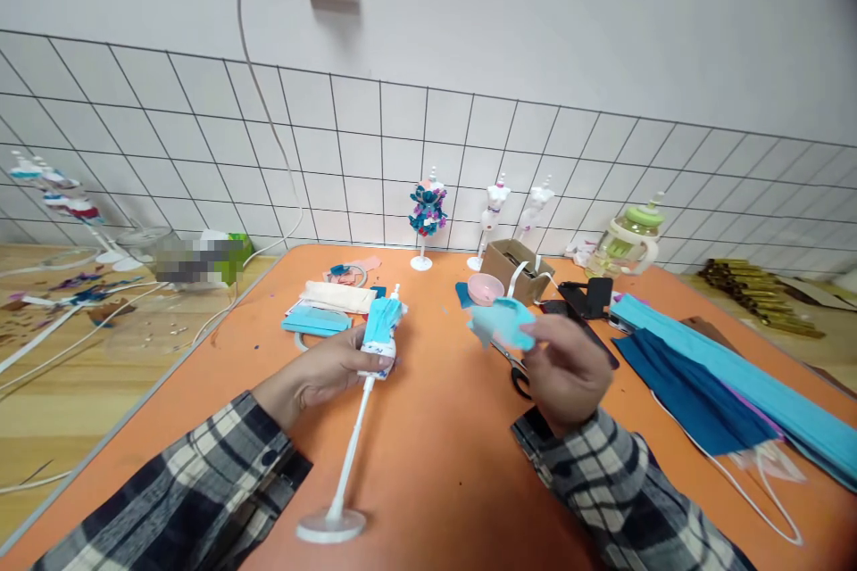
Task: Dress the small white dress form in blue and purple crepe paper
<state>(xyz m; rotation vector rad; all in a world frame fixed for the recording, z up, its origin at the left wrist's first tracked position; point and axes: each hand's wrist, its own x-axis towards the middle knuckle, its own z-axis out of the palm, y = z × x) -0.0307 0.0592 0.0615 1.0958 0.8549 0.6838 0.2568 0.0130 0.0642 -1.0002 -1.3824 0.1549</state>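
Observation:
My left hand [335, 366] is wrapped round the body of a small white mannequin [383, 341] dressed in pleated light blue fabric and a white printed band. The mannequin tilts on its thin white stand, whose round base [331, 526] is near the table's front. Between the fingertips of my right hand [569, 366] is a piece of light blue fabric [499, 321], slightly blurred. Scissors with black handles [519, 377] lie on the table just behind that hand, partly hidden by the hand and fabric.
The orange table [428, 482] backs onto a wall grid. Three other mannequins, one decorated [427, 210], stand behind a cardboard box [515, 266] and pink bowl [486, 288]. Blue masks [696, 393] lie right, folded fabric [318, 319] left, and a green-lidded bottle [626, 241] back right.

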